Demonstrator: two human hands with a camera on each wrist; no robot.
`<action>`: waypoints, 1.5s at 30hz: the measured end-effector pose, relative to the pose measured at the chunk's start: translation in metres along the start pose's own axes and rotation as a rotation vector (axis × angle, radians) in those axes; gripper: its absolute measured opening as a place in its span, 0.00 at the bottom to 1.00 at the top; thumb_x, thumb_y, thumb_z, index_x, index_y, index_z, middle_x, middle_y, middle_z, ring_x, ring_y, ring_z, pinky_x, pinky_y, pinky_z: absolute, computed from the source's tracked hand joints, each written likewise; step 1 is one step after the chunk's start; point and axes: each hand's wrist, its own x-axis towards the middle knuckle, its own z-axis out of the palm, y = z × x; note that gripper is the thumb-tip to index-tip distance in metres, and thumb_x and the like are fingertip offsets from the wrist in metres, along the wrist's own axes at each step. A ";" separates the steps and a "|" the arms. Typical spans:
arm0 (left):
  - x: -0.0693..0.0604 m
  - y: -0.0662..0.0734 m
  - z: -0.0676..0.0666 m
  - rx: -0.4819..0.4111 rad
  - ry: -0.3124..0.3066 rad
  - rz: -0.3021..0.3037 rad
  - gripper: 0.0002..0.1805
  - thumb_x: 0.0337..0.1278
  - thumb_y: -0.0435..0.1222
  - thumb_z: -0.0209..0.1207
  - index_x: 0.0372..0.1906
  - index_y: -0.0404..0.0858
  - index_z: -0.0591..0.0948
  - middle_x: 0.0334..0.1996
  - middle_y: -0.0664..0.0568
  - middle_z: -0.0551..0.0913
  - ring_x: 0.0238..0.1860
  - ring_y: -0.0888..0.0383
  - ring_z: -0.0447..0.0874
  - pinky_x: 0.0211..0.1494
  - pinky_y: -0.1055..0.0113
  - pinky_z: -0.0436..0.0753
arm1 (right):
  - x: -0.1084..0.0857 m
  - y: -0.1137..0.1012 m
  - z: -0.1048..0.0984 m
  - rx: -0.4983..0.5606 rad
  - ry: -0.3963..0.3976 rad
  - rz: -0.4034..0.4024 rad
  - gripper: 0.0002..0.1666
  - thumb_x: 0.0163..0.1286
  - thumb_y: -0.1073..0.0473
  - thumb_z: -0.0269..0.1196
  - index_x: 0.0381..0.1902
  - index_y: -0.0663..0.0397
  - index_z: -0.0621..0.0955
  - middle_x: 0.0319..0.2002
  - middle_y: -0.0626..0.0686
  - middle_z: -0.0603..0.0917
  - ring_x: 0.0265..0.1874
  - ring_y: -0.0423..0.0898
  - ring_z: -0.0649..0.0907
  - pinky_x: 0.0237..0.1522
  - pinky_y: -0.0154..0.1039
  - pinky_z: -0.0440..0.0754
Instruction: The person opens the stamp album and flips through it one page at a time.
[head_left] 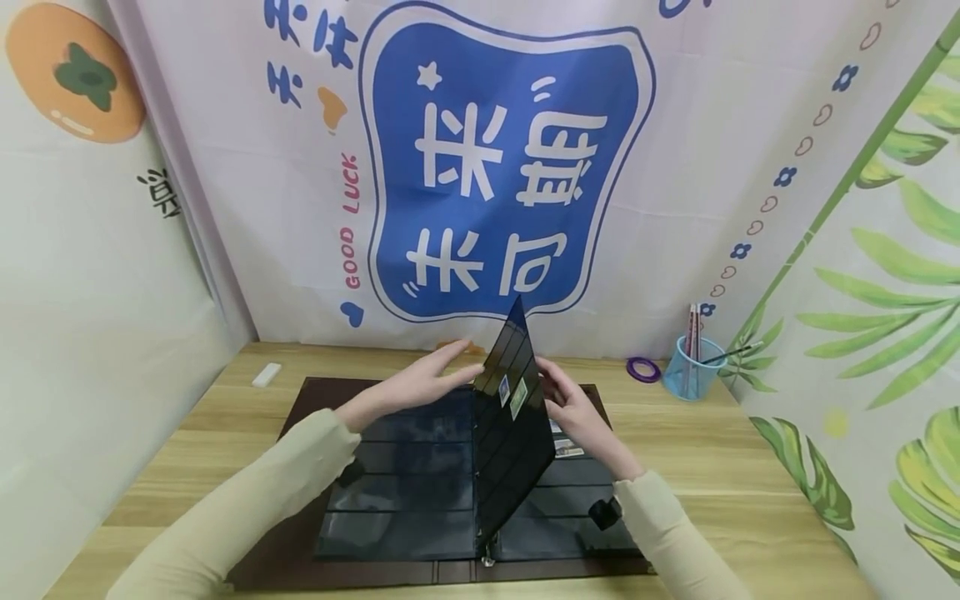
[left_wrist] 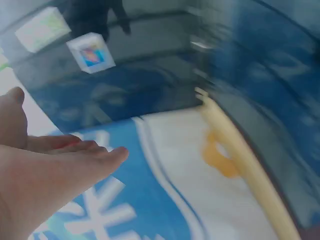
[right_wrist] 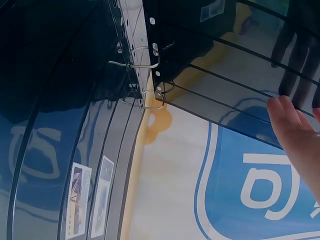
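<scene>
A stamp album with a brown cover (head_left: 262,554) lies open on the table. One black page (head_left: 510,458) stands nearly upright between the two sides and carries two small stamps (left_wrist: 91,53). My left hand (head_left: 420,381), fingers extended, is at that page's left face, near its upper edge; contact is unclear. Behind the page, my right hand (head_left: 579,412) touches its other face with the fingertips (right_wrist: 280,107), fingers slightly bent. Metal rings (right_wrist: 150,65) hold the pages at the spine. More stamps (right_wrist: 78,200) sit in the strips of the right page, partly hidden in the head view.
A blue mesh pen cup (head_left: 690,371) with pencils stands at the back right, beside a purple ring (head_left: 642,369). A small white block (head_left: 267,374) lies at the back left. Printed cloth (head_left: 315,208) hangs behind the wooden table (head_left: 720,500).
</scene>
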 end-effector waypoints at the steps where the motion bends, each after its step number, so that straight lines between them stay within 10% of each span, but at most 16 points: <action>1: 0.004 0.009 0.000 -0.023 0.000 -0.003 0.44 0.70 0.62 0.46 0.81 0.46 0.47 0.81 0.48 0.49 0.81 0.46 0.47 0.79 0.43 0.56 | 0.000 0.001 0.001 0.005 -0.004 -0.005 0.41 0.76 0.59 0.55 0.74 0.77 0.52 0.72 0.79 0.55 0.60 0.22 0.71 0.58 0.19 0.71; 11: 0.028 0.061 0.007 -0.070 0.036 0.045 0.41 0.73 0.54 0.49 0.81 0.44 0.47 0.81 0.47 0.48 0.81 0.47 0.46 0.80 0.45 0.56 | 0.005 0.002 0.007 0.008 -0.050 0.029 0.51 0.72 0.38 0.58 0.76 0.68 0.53 0.73 0.74 0.58 0.63 0.31 0.73 0.58 0.23 0.74; 17: 0.025 0.062 0.007 -0.087 0.038 0.049 0.41 0.73 0.49 0.51 0.81 0.42 0.46 0.81 0.45 0.47 0.81 0.46 0.47 0.79 0.44 0.57 | 0.009 -0.004 0.013 -0.010 -0.076 0.071 0.52 0.71 0.37 0.58 0.78 0.63 0.52 0.75 0.70 0.58 0.72 0.64 0.66 0.60 0.23 0.73; 24: 0.011 0.056 -0.007 -0.234 0.063 0.037 0.40 0.74 0.42 0.51 0.80 0.39 0.46 0.81 0.43 0.48 0.79 0.43 0.53 0.77 0.47 0.63 | 0.010 0.000 0.010 -0.003 -0.143 0.046 0.39 0.75 0.47 0.57 0.77 0.52 0.58 0.75 0.65 0.62 0.73 0.64 0.66 0.70 0.48 0.72; 33: -0.027 0.017 -0.035 -0.295 0.197 0.005 0.36 0.73 0.34 0.50 0.78 0.28 0.50 0.78 0.33 0.53 0.77 0.37 0.57 0.74 0.46 0.66 | -0.001 0.021 -0.013 -0.165 -0.097 0.079 0.34 0.75 0.60 0.58 0.75 0.55 0.62 0.74 0.62 0.65 0.71 0.62 0.70 0.70 0.52 0.70; 45: -0.067 -0.063 -0.038 -0.295 0.274 -0.218 0.35 0.71 0.30 0.50 0.76 0.23 0.52 0.73 0.24 0.57 0.73 0.31 0.59 0.74 0.43 0.65 | -0.024 0.059 -0.058 -0.404 -0.012 0.225 0.37 0.71 0.56 0.63 0.73 0.59 0.65 0.70 0.67 0.67 0.69 0.64 0.71 0.70 0.59 0.69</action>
